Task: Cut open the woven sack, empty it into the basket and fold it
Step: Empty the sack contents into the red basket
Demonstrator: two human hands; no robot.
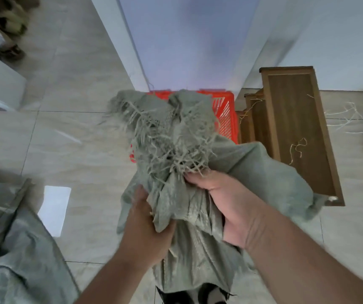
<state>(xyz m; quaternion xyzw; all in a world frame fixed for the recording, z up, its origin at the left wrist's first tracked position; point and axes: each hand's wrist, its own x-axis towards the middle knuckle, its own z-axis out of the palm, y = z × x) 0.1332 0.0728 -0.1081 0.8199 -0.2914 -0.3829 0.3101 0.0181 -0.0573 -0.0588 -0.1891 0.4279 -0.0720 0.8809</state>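
**Both hands bunch the sack above the basket**

You look down at your two hands, which meet at the centre of the view. Your left hand (147, 224), at about 7 o'clock from centre, has its fingers curled round a gathered fold of the grey-green sack (176, 150). Your right hand (222, 200), at about 4 o'clock, grips the cloth just beside it, its fingers buried in the fabric. The sack is limp and crumpled, its frayed cut edge spilling loose threads upward toward 12 o'clock; it looks empty, so you are probably gathering it to fold. Behind it at 12 o'clock sits the red basket (226, 115), mostly hidden by the cloth; its contents cannot be seen. A wooden panel (296, 128) lies at 2 o'clock, and more grey cloth (11, 249) is heaped at 8 o'clock on the floor (77, 132).
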